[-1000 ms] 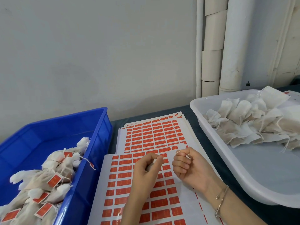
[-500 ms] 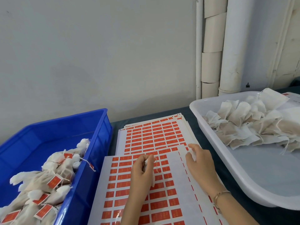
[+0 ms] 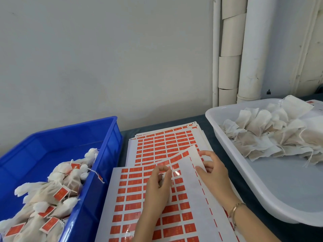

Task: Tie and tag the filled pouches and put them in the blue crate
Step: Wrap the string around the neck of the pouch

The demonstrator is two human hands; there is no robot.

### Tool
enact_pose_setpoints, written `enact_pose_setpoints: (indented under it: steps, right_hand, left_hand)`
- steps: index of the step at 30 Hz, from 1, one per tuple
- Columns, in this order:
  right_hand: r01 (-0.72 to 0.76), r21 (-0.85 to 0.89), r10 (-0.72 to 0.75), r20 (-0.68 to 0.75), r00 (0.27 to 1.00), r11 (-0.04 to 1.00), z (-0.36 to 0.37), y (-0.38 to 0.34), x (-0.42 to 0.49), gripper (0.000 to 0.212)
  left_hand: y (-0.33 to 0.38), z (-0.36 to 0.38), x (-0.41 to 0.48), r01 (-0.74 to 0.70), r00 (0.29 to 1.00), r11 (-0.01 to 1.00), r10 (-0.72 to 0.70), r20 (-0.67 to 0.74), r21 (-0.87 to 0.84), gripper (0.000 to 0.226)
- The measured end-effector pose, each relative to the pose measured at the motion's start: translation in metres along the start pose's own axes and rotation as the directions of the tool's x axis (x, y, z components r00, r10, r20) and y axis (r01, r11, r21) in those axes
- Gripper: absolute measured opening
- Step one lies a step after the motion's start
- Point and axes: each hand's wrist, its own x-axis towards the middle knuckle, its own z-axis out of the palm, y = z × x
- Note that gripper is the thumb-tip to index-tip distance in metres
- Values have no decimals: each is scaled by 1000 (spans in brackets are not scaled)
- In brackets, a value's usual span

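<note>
**Item 1, pouch** (image 3: 162, 179). Small, white, only a scrap of it shows. It sits inside my left hand (image 3: 158, 189) over the middle of the front label sheet (image 3: 132, 198). Left grip: fingers curled round the pouch, thumb and forefinger meeting above it. Its string is too fine to make out.

**Item 2, raised flap** (image 3: 183, 155). This strip of the label sheet is lifted off the flat. Its long axis runs from 8 o'clock to 2 o'clock, with the high end toward my right hand (image 3: 212, 172). Right grip: fingers bent, tips at the flap's far corner. I cannot tell whether they pinch it or only touch it.

**Relation that matters.** The flap and its red labels lie at 1 o'clock from the pouch and just beside it, between my two hands. The right hand is nearer the labels and the left nearer the crate. I judge that a label comes off rightward and travels toward 9 o'clock to reach the pouch.

**Item 3, blue crate** (image 3: 113, 135). At 9 o'clock from the left hand, its wall just beside the sheet. Tagged pouches (image 3: 57, 186) are heaped at its near end.

**Item 4, spare sheets** (image 3: 166, 138). Stacked at 12 o'clock, partly under the front sheet.

**Item 5, white tray** (image 3: 272, 189). At 3 o'clock, with untagged pouches (image 3: 258, 130) piled at its far end.

**Item 6, worktop** (image 3: 206, 123). Dark, and it carries everything listed.
</note>
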Motion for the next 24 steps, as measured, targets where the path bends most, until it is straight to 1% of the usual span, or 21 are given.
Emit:
enact_pose_setpoints:
  steps: [3, 5, 7, 9, 12, 15, 18, 21, 24]
  right_hand:
    - [-47, 7, 47, 37, 998, 999, -2, 2, 3, 47]
    - [-93, -3, 93, 61, 994, 996, -4, 2, 6, 50]
    - [-126, -34, 129, 88, 988, 991, -7, 2, 8, 47]
    - [-143, -36, 146, 114, 983, 989, -8, 1, 9, 38]
    - [-140, -46, 145, 127, 981, 989, -9, -1, 9, 26]
    - [-126, -74, 136, 153, 979, 989, -10, -2, 9, 24]
    - [-119, -89, 134, 191, 972, 989, -12, -1, 10, 21]
    - [-103, -87, 118, 193, 974, 991, -12, 0, 10, 14]
    - [-78, -110, 98, 193, 976, 991, -10, 1, 9, 10]
  left_hand:
    - [7, 0, 3, 4, 999, 1000, -5, -39, -23, 6]
    - [14, 1, 9, -7, 999, 1000, 6, -48, -5, 8]
    - [22, 6, 16, -20, 1000, 999, 20, -19, 41, 9]
    - [28, 12, 22, -49, 999, 993, 49, -3, 109, 13]
    - [32, 23, 26, -84, 995, 984, 91, -39, 158, 12]
    - [28, 35, 24, -86, 995, 982, 93, -34, 167, 14]
    - [25, 44, 21, -93, 995, 983, 99, -32, 158, 16]
    - [22, 48, 17, -98, 994, 987, 104, -44, 128, 16]
    - [19, 47, 15, -89, 996, 993, 90, -21, 79, 14]
